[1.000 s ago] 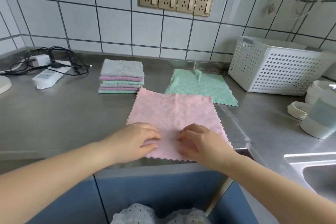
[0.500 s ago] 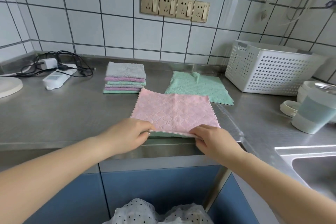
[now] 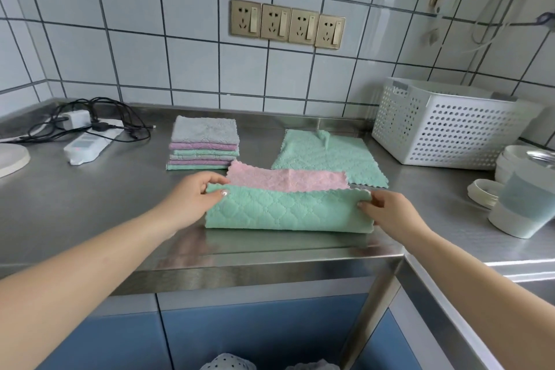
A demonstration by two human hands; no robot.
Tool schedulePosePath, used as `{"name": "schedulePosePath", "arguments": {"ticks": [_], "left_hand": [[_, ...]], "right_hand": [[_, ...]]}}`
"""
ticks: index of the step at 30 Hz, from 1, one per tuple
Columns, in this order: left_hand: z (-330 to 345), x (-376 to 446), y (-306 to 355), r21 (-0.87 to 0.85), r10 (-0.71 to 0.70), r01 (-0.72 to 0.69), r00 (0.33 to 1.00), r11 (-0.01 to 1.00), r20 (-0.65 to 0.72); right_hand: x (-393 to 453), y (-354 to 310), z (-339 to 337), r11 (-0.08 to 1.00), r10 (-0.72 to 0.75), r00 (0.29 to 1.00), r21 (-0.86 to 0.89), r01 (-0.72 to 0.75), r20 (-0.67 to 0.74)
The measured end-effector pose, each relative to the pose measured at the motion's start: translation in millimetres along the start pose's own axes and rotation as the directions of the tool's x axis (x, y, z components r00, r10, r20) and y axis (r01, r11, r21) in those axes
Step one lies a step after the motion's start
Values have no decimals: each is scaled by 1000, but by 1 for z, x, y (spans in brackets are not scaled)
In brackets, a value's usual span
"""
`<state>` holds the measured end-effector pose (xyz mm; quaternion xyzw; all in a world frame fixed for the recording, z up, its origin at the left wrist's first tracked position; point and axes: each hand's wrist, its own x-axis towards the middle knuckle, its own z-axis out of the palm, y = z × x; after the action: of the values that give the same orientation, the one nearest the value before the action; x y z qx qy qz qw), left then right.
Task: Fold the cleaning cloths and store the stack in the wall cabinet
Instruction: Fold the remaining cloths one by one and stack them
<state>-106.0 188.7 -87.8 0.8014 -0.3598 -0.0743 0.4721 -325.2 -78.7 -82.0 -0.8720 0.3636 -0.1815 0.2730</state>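
A square quilted cloth point(image 3: 288, 207), pink on one face and mint green on the other, lay on the brushed steel bench point(image 3: 90, 213) with its near half turned over so the green diamond-stitched side faced up and a strip of pink with a scalloped edge showed behind. The left hand point(image 3: 195, 198) pinched the left corner of the folded edge, thumb on top and fingers curled beneath; its grip was closed on the fabric. The right hand point(image 3: 387, 213) pinched the right corner of the same edge in the same closed grip. Behind the cloth and to its left stood a neat stack of folded cloths point(image 3: 204, 147), grey on top, then lilac and green layers. Behind the cloth to its right lay a green cloth point(image 3: 327, 156) spread flat, one far corner rumpled. Right of that cloth sat a white perforated plastic basket point(image 3: 444, 129) against the tiled wall.
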Motion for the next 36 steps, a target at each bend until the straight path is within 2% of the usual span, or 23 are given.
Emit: {"name": "schedulePosePath", "arguments": {"ticks": [4,6,11,14,17,20,23,26,30,33,36], "left_hand": [[11,36,1,-153,-103,98,994,983,-27],[17,56,-1,-121,-137,129,989,984,-62],[24,90,-3,15,-114,118,979,993,-168],[25,108,-9,138,-48,75,980,988,-192],[26,119,-14,276,81,-31,982,961,-171],[30,125,-17,428,205,-137,972,893,-116],[36,130,-18,533,265,-186,961,826,-76],[39,133,-19,594,302,-209,951,777,-60],[42,135,-23,635,273,-188,961,750,-38],[43,132,-22,690,264,-182,964,700,-13],[43,123,-21,740,368,-230,929,632,-25]], "right_hand": [[22,-5,5,999,27,1000,32,-27,-13],[35,-6,8,999,45,999,-1,-45,-14],[64,-12,14,997,56,998,-61,-56,-11],[82,-11,19,995,65,998,-71,-66,-18],[93,-10,23,995,72,997,-61,-73,-18],[100,-10,26,994,89,996,-60,-90,-16],[109,-8,30,989,94,995,-111,-95,-18],[114,-7,33,984,82,996,-159,-85,-24],[118,-4,35,981,75,997,-179,-78,-26],[115,-5,35,992,101,994,-75,-104,-43],[105,-11,36,998,-11,990,-66,2,-143]]}}
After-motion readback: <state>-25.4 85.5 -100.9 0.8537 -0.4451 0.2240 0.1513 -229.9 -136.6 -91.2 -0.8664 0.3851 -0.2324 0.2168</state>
